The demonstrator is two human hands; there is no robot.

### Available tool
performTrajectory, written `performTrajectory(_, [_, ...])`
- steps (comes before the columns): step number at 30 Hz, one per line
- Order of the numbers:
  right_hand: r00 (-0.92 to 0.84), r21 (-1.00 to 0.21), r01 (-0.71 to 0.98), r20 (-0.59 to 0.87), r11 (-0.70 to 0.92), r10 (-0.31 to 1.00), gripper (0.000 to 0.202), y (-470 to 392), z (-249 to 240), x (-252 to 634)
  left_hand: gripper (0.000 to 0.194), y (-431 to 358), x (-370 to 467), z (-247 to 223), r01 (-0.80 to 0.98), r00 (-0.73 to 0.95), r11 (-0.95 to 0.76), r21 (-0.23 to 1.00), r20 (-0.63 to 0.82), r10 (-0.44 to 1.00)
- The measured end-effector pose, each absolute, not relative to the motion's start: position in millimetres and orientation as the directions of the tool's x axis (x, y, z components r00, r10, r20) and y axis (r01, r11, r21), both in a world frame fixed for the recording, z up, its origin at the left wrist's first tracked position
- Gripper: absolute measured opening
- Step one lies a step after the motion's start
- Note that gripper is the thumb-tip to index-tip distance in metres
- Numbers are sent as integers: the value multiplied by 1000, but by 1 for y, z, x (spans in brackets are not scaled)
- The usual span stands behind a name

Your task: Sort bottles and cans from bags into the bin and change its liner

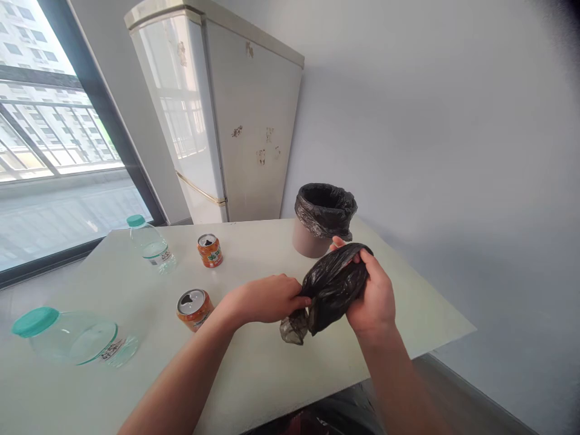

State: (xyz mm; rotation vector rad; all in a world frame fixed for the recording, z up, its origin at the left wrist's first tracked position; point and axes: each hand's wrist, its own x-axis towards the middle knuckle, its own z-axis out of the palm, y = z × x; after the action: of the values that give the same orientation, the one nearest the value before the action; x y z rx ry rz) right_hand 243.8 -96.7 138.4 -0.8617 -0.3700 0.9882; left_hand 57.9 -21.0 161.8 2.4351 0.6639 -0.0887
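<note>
Between my two hands is a bunched black plastic bag (pixel 338 284), held above the table. My left hand (pixel 272 298) is closed on the bag's left end, and a thin, see-through tip of it hangs below the fingers. My right hand (pixel 374 296) curls around the other end from the right, thumb on top; some of its fingers are hidden behind the plastic. Just behind the bag stands a trash bin (pixel 310 238), its rim covered by a black liner (pixel 324 214) folded over the outside.
Two opened orange soda cans, a far one (pixel 209 251) and a near one (pixel 194 309), stand on the white table (pixel 254 386). Left of them are two clear bottles with green caps (pixel 151 244) (pixel 77 335). A fridge (pixel 254 121) is behind; a wall (pixel 430 151) borders the right.
</note>
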Motion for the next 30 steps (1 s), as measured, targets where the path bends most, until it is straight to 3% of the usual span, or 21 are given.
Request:
performTrajectory(2, [494, -767, -567, -25, 301, 869, 28, -96, 137, 243, 51, -22, 55, 164, 497, 866, -653, 572, -289, 407])
performTrajectory(4, [461, -736, -576, 68, 356, 885, 26, -96, 137, 241, 57, -21, 52, 168, 562, 820, -585, 585, -299, 489])
performTrajectory(7, [389, -703, -587, 191, 402, 901, 27, -94, 139, 238, 70, -20, 50, 173, 584, 706, -471, 661, -127, 697])
performTrajectory(10, [340, -663, -625, 244, 412, 908, 6, -90, 142, 232, 69, -26, 59, 174, 376, 718, -404, 834, 13, 695])
performTrajectory(14, [351, -708, -534, 311, 461, 883, 11, -84, 144, 226, 70, -41, 82, 164, 194, 743, -352, 916, 97, 662])
performTrajectory(15, [356, -740, -479, 329, 473, 875, 6, -83, 144, 226, 72, -44, 87, 161, 183, 738, -354, 917, 110, 666])
performTrajectory(18, [380, -822, -381, 278, 423, 882, 29, -84, 146, 228, 65, -46, 91, 153, 233, 740, -410, 882, 112, 663])
performTrajectory(21, [354, -807, -496, 148, 320, 923, 35, -88, 149, 231, 44, -41, 87, 153, 345, 734, -466, 815, 75, 675])
performTrajectory(25, [290, -680, -672, 122, 293, 949, 46, -93, 160, 235, 5, -38, 83, 157, 345, 853, -567, 748, 2, 522])
performTrajectory(30, [366, -708, -625, 106, 329, 924, 45, -91, 169, 248, 12, -40, 85, 156, 326, 867, -644, 692, 52, 495])
